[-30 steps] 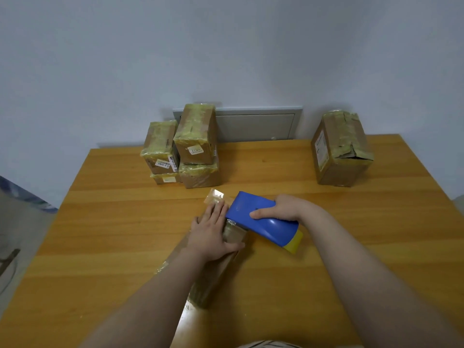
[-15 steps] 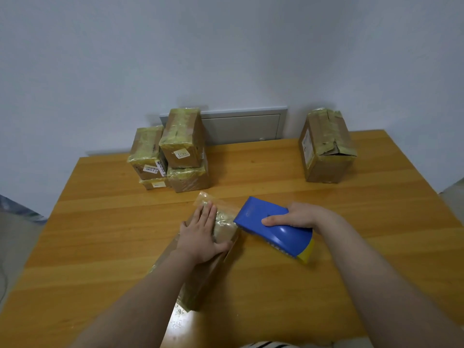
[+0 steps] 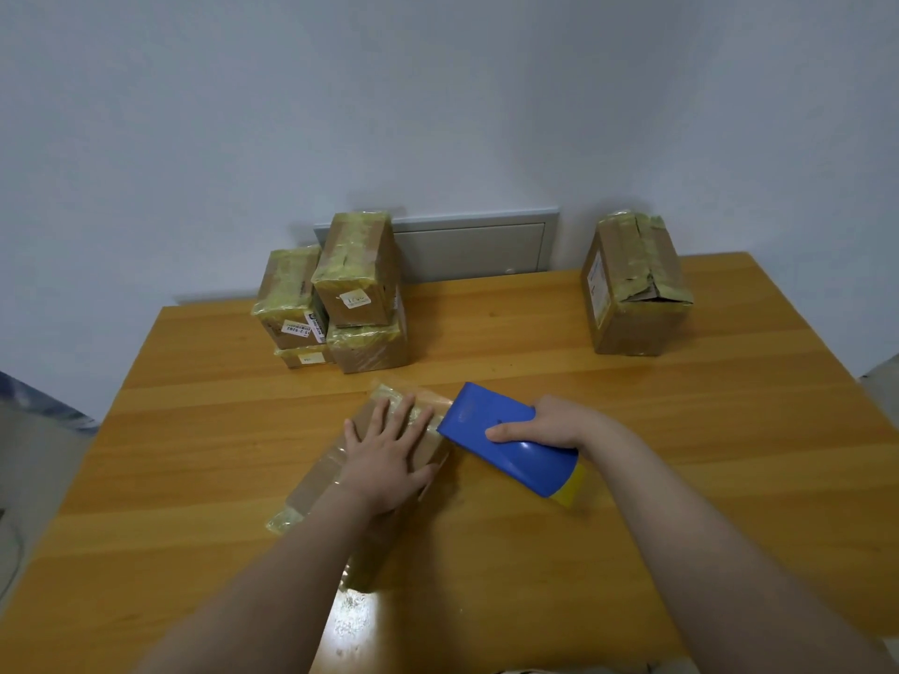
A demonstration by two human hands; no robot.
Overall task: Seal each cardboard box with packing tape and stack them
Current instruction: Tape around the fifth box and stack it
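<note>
Dispenser (image 3: 479,420) drawn off box (image 3: 316,484).

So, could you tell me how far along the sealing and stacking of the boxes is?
Done: four taped boxes stacked at the back left. In hand: the left hand presses flat on the front box while the right hand grips the blue tape dispenser at its far end. Left: finishing and stacking this box, and probably the lone box at the back right, which stands apart with a crumpled top.

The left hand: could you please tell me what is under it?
The left hand rests flat on a taped cardboard box lying on the table. The box top beneath the palm is hidden.
</note>
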